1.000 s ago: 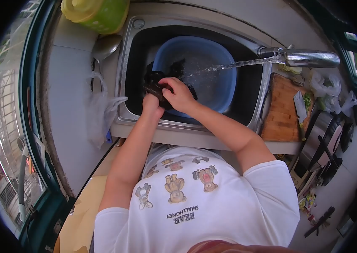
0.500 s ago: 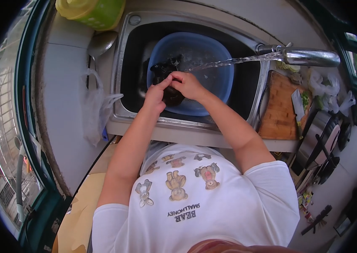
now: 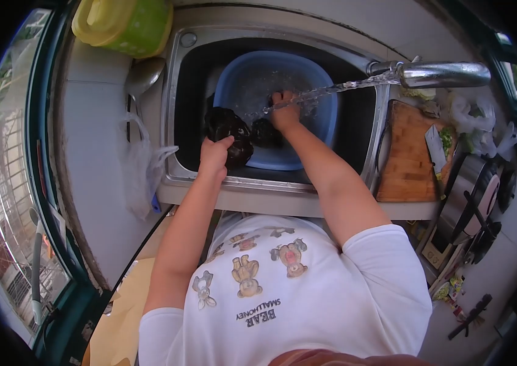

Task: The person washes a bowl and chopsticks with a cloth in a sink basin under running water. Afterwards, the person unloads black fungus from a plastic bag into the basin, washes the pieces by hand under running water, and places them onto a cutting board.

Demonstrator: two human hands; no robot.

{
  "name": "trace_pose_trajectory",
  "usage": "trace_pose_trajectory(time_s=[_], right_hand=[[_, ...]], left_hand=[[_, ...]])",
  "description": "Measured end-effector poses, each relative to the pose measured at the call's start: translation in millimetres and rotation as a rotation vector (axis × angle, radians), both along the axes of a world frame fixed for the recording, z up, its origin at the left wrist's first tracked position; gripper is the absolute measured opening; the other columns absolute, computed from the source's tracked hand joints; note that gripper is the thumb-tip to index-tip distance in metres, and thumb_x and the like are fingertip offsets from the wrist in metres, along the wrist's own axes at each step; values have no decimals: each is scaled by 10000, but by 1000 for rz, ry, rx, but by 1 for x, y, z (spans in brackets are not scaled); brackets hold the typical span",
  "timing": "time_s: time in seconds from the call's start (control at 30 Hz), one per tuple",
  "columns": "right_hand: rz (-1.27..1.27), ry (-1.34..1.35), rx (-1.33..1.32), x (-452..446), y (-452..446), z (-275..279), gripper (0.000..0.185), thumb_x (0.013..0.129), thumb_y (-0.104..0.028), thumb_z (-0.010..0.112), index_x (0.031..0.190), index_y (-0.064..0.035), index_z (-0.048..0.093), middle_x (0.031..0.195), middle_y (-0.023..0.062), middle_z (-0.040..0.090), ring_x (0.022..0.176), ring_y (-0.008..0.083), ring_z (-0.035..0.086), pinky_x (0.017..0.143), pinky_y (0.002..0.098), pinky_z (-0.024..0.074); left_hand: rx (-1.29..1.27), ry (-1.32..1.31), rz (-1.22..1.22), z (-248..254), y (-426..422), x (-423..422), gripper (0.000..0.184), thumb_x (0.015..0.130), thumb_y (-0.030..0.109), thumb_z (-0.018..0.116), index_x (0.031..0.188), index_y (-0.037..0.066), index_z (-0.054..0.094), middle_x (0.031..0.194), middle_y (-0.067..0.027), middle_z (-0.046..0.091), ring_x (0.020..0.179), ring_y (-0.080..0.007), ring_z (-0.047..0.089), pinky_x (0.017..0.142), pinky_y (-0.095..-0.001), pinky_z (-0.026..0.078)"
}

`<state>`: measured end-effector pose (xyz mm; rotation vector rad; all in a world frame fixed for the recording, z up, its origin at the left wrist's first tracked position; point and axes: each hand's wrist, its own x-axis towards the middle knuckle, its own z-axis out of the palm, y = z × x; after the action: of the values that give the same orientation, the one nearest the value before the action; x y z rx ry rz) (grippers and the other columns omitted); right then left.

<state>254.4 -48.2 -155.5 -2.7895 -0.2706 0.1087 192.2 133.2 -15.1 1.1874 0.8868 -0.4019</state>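
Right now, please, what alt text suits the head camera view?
A person's left hand holds a dark, glossy item at the edge of a blue basin in a sink; the right hand is over the basin, at water running from a tap. A knife lies on a cutting board.

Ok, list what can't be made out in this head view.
All in the head view:
Left hand: most fingers are hidden beneath the dark glossy item it holds.
Right hand: whether it grips anything is unclear; running water crosses its fingers.
Blue basin: its lower-left rim is covered by the dark glossy item.
Yellow-green container: cut off by the top edge.
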Motion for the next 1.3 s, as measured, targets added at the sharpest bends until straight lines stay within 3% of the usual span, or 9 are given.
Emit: trace_pose_trajectory(time_s=[0.2, 0.33, 0.47, 0.57, 0.7, 0.93, 1.07, 1.17, 1.3], right_hand=[[245, 381, 683, -6, -31, 17, 147, 741, -86, 522, 866, -35, 578, 904, 152, 565, 861, 289, 550, 730, 410, 438], [-101, 238, 456, 11, -47, 23, 231, 849, -127, 421, 1034, -33, 524, 960, 162, 550, 839, 267, 545, 762, 383, 443], [-11, -72, -50, -5, -13, 40, 169, 810, -112, 466, 848, -29, 609, 911, 201, 583, 833, 331, 574, 754, 405, 453], [191, -31, -1, -23, 15, 17, 203, 846, -145, 441, 886, -35, 607, 926, 208, 592, 864, 321, 586, 768, 405, 456], [-74, 301, 193, 6, -22, 43, 243, 874, -188, 418, 945, -21, 578, 931, 201, 596, 861, 316, 591, 783, 417, 451], [304, 104, 377, -13, -13, 28, 250, 739, -40, 531, 985, 1, 547, 921, 209, 583, 911, 350, 552, 792, 419, 445], [-2, 214, 338, 5, -32, 46, 246, 723, -22, 519, 957, -9, 593, 950, 216, 585, 878, 347, 565, 807, 411, 445], [167, -11, 98, -15, -6, 26, 222, 729, -71, 544, 936, -14, 600, 935, 201, 590, 840, 350, 573, 769, 412, 457], [220, 248, -44, 4, 0, 57, 210, 762, -91, 532, 951, -29, 600, 961, 210, 563, 876, 330, 576, 778, 411, 455]], left_hand=[[-53, 1, 10, -2, -12, 5, 394, 754, -12, 576, 1136, 7, 480, 1022, -105, 574, 917, -214, 559, 802, -308, 445], [-36, -21, 60, 5, -9, 7, 388, 752, -8, 585, 1127, 5, 486, 1015, -100, 575, 913, -210, 558, 802, -303, 442], [-17, -71, 55, 3, 1, 2, 347, 754, -8, 593, 1090, 7, 508, 1005, -93, 583, 908, -205, 566, 809, -299, 451], [-21, -78, 40, 5, 7, -3, 379, 751, 0, 598, 1116, 12, 496, 1019, -88, 579, 920, -196, 555, 819, -291, 436], [-33, -113, 57, 14, 17, -6, 370, 752, 0, 599, 1109, 17, 505, 1020, -82, 582, 923, -194, 558, 821, -293, 437], [-110, -130, 92, 15, 24, -10, 344, 756, -2, 593, 1091, 7, 515, 994, -86, 599, 890, -194, 580, 805, -296, 456], [-161, -121, 113, 18, 29, -10, 339, 754, -4, 595, 1085, 7, 519, 987, -87, 602, 878, -196, 585, 791, -296, 466], [-166, -129, 124, 18, 27, -8, 339, 753, -4, 597, 1083, 5, 518, 985, -88, 603, 881, -197, 585, 787, -297, 469], [-115, -158, 127, 18, 34, -10, 355, 752, -12, 595, 1096, 7, 510, 993, -88, 600, 887, -196, 585, 791, -301, 470]])
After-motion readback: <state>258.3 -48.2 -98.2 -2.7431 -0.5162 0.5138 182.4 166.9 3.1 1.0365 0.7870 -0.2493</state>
